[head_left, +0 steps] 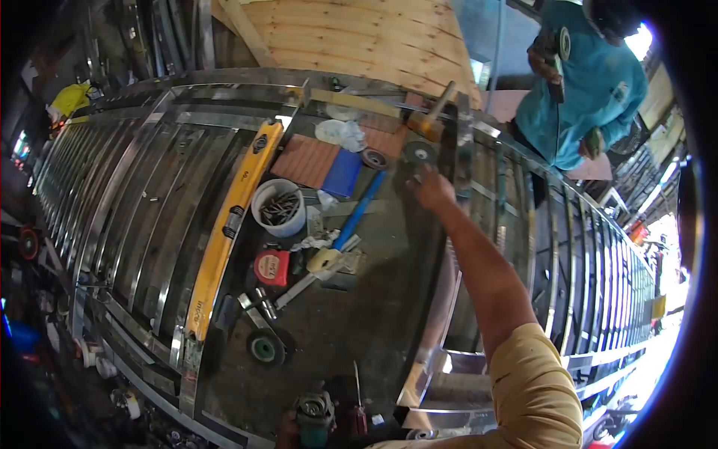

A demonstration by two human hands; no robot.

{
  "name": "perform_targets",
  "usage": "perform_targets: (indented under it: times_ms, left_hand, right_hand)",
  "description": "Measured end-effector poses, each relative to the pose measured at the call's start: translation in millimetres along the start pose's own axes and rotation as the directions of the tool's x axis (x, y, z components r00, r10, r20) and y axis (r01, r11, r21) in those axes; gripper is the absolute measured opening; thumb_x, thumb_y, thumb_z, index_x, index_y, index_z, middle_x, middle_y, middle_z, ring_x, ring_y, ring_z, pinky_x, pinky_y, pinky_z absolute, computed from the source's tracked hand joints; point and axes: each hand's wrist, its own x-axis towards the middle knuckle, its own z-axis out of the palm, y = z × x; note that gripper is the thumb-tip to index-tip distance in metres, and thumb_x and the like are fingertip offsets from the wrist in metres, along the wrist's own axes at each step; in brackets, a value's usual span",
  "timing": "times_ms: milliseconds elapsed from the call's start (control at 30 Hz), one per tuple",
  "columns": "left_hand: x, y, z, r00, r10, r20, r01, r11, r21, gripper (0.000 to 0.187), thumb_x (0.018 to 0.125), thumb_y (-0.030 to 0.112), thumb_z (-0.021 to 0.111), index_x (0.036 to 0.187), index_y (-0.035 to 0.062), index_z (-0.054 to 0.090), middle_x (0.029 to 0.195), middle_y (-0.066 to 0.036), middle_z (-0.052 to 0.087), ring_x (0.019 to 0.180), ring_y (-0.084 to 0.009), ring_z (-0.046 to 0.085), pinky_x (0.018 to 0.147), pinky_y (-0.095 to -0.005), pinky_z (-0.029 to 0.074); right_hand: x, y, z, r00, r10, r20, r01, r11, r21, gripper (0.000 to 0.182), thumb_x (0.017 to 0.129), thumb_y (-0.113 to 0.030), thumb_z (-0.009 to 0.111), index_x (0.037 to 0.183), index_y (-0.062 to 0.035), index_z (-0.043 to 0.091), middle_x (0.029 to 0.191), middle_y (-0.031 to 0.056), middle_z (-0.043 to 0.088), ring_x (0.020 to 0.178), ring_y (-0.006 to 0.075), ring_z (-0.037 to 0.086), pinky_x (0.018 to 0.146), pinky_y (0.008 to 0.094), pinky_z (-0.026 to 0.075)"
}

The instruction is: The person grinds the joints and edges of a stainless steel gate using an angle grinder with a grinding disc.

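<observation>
My right hand (432, 190) stretches to the far side of the work surface, its fingers apart at the near edge of a grey abrasive disc (420, 154). I cannot make out a grip on the disc. Low in the view, my left hand (287, 429), dark and partly cut off, is wrapped round the side of a green angle grinder (314, 416). A screwdriver (358, 408) lies to the right of the grinder. Beyond the disc is a hammer (430, 123) with a wooden handle. A smaller disc (375, 159) lies left of my right hand.
A yellow spirit level (233, 232) rests along a metal frame (191, 374). Nearby are a white bucket of fasteners (280, 209), a red tape measure (271, 267), a blue-handled tool (360, 209) and a wheel on a bracket (265, 348). A person in teal (576, 90) holds a grinder at upper right.
</observation>
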Motion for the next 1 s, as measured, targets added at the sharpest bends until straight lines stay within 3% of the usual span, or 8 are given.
perform_targets:
  times_ms: [200, 300, 433, 633, 733, 833, 900, 1000]
  left_hand:
    - [-4.3, 6.2, 19.8, 0.999, 0.028, -0.038, -0.029, 0.999, -0.040, 0.100, 0.081, 0.063, 0.065, 0.154, 0.0041, 0.030, 0.144, -0.022, 0.048, 0.110, -0.0386, 0.063, 0.089, -0.0519, 0.054]
    - [-3.7, 7.7, 17.5, 0.998, 0.054, -0.031, -0.056, 0.998, -0.037, 0.097, 0.083, 0.061, 0.065, 0.155, 0.0049, 0.029, 0.147, -0.023, 0.046, 0.112, -0.0385, 0.063, 0.090, -0.0521, 0.054]
    - [8.8, 3.1, 13.8, 0.994, 0.100, 0.031, -0.100, 0.995, -0.012, 0.094, 0.086, 0.058, 0.065, 0.155, 0.0060, 0.029, 0.150, -0.023, 0.043, 0.114, -0.0383, 0.062, 0.092, -0.0524, 0.054]
    - [24.9, -5.4, -10.2, 0.988, 0.155, 0.010, -0.156, 0.983, 0.102, 0.092, 0.086, 0.056, 0.066, 0.155, 0.0060, 0.030, 0.151, -0.025, 0.042, 0.112, -0.0393, 0.064, 0.090, -0.0504, 0.055]
    - [38.3, -5.5, -8.5, 0.979, 0.149, 0.138, -0.160, 0.984, 0.072, 0.076, 0.093, 0.055, 0.058, 0.147, 0.0041, 0.043, 0.137, -0.026, 0.056, 0.098, -0.0374, 0.069, 0.082, -0.0472, 0.059]
    - [32.2, -8.5, 45.0, 0.982, 0.182, -0.058, -0.156, 0.940, 0.304, 0.065, 0.096, 0.056, 0.053, 0.131, 0.0013, 0.057, 0.108, -0.024, 0.069, 0.082, -0.0343, 0.072, 0.073, -0.0441, 0.060]
    - [28.8, -23.0, 68.9, 0.978, 0.119, 0.170, -0.168, 0.934, 0.315, 0.062, 0.097, 0.058, 0.051, 0.117, 0.0006, 0.062, 0.092, -0.020, 0.070, 0.074, -0.0320, 0.071, 0.067, -0.0431, 0.060]
    - [15.8, -51.5, 102.5, 0.998, 0.041, -0.046, -0.024, 0.950, 0.312, 0.062, 0.097, 0.061, 0.050, 0.099, 0.0007, 0.066, 0.076, -0.017, 0.068, 0.061, -0.0291, 0.069, 0.056, -0.0399, 0.058]
  right_hand:
    - [71.2, 17.0, 27.2, 0.975, 0.164, 0.148, -0.156, 0.985, -0.068, 0.066, 0.096, -0.046, 0.055, 0.148, -0.0092, 0.041, 0.152, 0.0171, 0.044, 0.127, 0.0354, 0.057, 0.102, 0.0466, 0.049]
    - [44.7, -7.3, 21.3, 0.987, 0.102, 0.121, -0.072, 0.970, -0.230, 0.063, 0.094, -0.039, 0.058, 0.147, -0.0089, 0.043, 0.149, 0.0191, 0.047, 0.125, 0.0356, 0.059, 0.099, 0.0473, 0.051]
    - [-9.5, -26.9, 32.6, 0.987, 0.029, 0.159, -0.007, 0.990, -0.138, 0.048, 0.087, -0.028, 0.064, 0.130, -0.0075, 0.056, 0.142, 0.0195, 0.053, 0.119, 0.0378, 0.061, 0.096, 0.0490, 0.052]
    - [-186.4, -84.9, -10.1, 0.872, -0.440, 0.212, 0.422, 0.897, 0.129, 0.065, 0.083, -0.037, 0.072, 0.135, -0.0007, 0.055, 0.137, 0.0233, 0.056, 0.126, 0.0390, 0.055, 0.105, 0.0459, 0.045]
    - [-320.8, -129.3, -51.9, 0.759, -0.631, 0.162, 0.569, 0.763, 0.308, 0.059, 0.079, -0.037, 0.074, 0.127, -0.0057, 0.063, 0.123, 0.0231, 0.064, 0.114, 0.0395, 0.062, 0.096, 0.0445, 0.051]
    - [-424.1, -132.3, -32.5, 0.608, -0.790, 0.075, 0.759, 0.607, 0.235, 0.062, 0.074, -0.040, 0.078, 0.125, -0.0064, 0.064, 0.117, 0.0194, 0.066, 0.100, 0.0367, 0.067, 0.081, 0.0433, 0.057]
    - [-472.4, -139.7, -47.4, 0.638, -0.762, 0.111, 0.740, 0.646, 0.186, 0.063, 0.073, -0.041, 0.079, 0.125, -0.0066, 0.064, 0.113, 0.0174, 0.067, 0.095, 0.0340, 0.069, 0.074, 0.0421, 0.058]
    - [-523.4, -131.5, -78.8, 0.692, -0.711, 0.121, 0.697, 0.703, 0.146, 0.059, 0.075, -0.035, 0.077, 0.125, -0.0060, 0.064, 0.118, 0.0159, 0.065, 0.093, 0.0351, 0.070, 0.078, 0.0429, 0.058]
